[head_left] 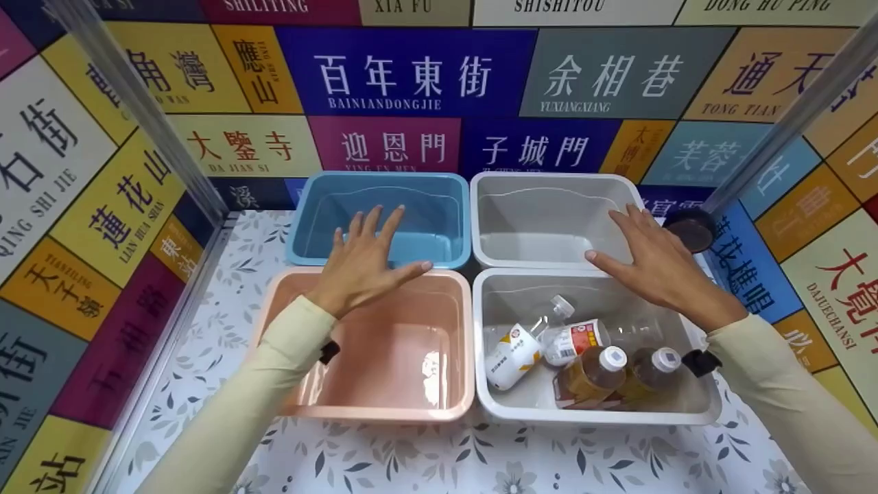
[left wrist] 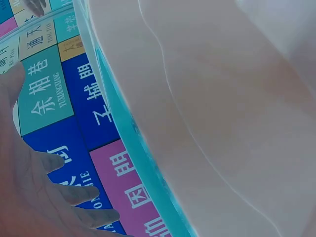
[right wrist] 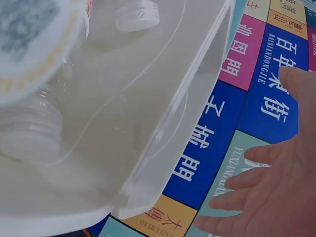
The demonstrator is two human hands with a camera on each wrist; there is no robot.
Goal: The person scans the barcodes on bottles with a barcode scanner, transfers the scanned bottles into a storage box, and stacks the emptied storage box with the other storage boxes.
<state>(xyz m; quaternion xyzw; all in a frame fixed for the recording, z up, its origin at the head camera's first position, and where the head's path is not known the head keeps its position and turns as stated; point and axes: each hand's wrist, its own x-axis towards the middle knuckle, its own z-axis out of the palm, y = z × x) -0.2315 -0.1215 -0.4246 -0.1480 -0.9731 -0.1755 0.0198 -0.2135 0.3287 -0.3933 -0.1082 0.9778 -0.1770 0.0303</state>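
Observation:
My left hand hovers with spread fingers over the edge where the blue bin meets the pink bin. My right hand, also spread and holding nothing, is above the right side of the two pale bins. In the front grey-white bin lie several bottles: a white-labelled bottle, a clear bottle with a red and white label, and two brown drink bottles with white caps. The rear grey bin holds nothing visible. In the wrist views both hands have extended fingers beside the bin walls.
The four bins stand in a two-by-two block on a leaf-patterned white tabletop. Colourful lettered panels wall the back and sides, with metal posts at the corners. A dark round object sits behind my right hand.

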